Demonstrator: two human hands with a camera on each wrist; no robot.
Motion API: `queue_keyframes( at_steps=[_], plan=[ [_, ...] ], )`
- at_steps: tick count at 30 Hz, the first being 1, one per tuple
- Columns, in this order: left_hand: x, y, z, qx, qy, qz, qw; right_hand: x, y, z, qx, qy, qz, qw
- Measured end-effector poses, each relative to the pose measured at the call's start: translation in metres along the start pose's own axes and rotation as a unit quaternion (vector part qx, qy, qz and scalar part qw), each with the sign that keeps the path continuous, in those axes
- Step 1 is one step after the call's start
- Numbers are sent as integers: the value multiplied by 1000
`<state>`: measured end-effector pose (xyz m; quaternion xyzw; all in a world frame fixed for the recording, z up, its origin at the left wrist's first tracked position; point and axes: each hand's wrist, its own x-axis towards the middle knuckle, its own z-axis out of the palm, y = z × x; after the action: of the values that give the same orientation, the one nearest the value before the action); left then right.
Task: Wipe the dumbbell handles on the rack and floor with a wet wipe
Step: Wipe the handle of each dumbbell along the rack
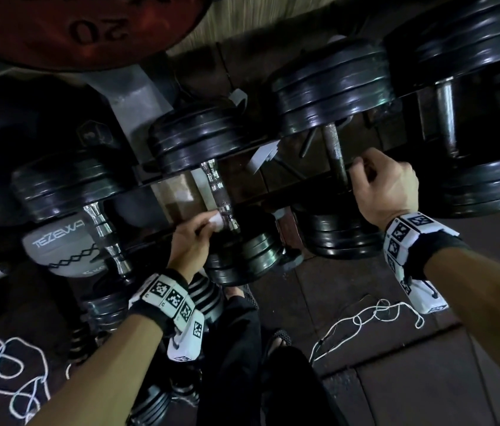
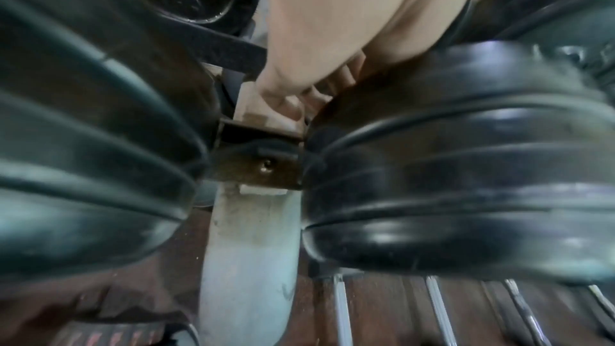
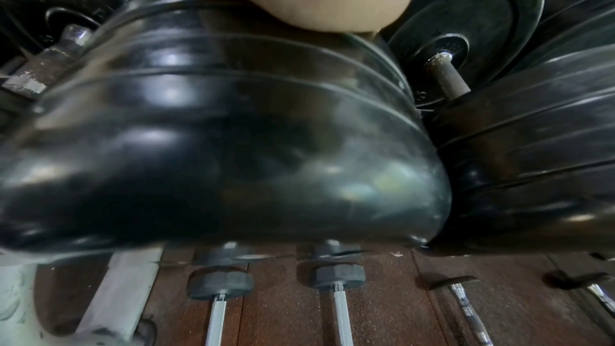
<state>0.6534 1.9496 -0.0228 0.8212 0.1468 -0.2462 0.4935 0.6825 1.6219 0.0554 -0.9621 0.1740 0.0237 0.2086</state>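
My left hand (image 1: 191, 241) presses a soft white wet wipe (image 1: 216, 222) against a bright, mirror-polished chrome handle (image 1: 219, 195). My right hand (image 1: 385, 187) grips a dull, rough, pitted metal handle (image 1: 334, 152). The dumbbell plates (image 1: 331, 90) look like glossy black rubber, ribbed and smooth. Under them lies matt, grainy reddish-brown flooring (image 3: 382, 307).

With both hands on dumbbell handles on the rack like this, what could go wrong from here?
1. The left hand presses the wet wipe on the chrome handle right beside the black weight plates; the fingers might get pinched if that dumbbell rolls.
2. The right hand grips the dark, rough-looking handle; pulling it could shift that dumbbell on the rack.
3. White cord lies looped on the floor near the person's feet, a likely trip hazard.
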Motion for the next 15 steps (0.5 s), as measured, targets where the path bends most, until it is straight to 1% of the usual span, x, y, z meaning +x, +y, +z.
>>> queue_keyframes(
  at_steps=[1, 3, 5, 7, 10, 13, 15],
  plan=[
    [-2, 1, 0, -9, -14, -7, 1000, 0, -1, 0, 0, -1, -1, 1000],
    [3, 9, 5, -77, -47, -43, 995, 0, -1, -1, -1, -3, -2, 1000],
    [5, 14, 10, -127, -60, -64, 988, 0, -1, -2, -2, -3, -1, 1000],
    [0, 14, 8, -106, -47, -61, 991, 1, -2, -2, -2, -6, 4, 1000],
    [-3, 11, 0, -58, -51, -37, 996, 0, -3, -3, -4, -8, 3, 1000],
    [6, 20, -1, -87, -63, -51, 993, 1, -2, -3, -6, -8, -9, 1000],
    [4, 24, 7, -109, -51, -64, 991, 0, -1, -3, -5, -7, -10, 1000]
  ],
)
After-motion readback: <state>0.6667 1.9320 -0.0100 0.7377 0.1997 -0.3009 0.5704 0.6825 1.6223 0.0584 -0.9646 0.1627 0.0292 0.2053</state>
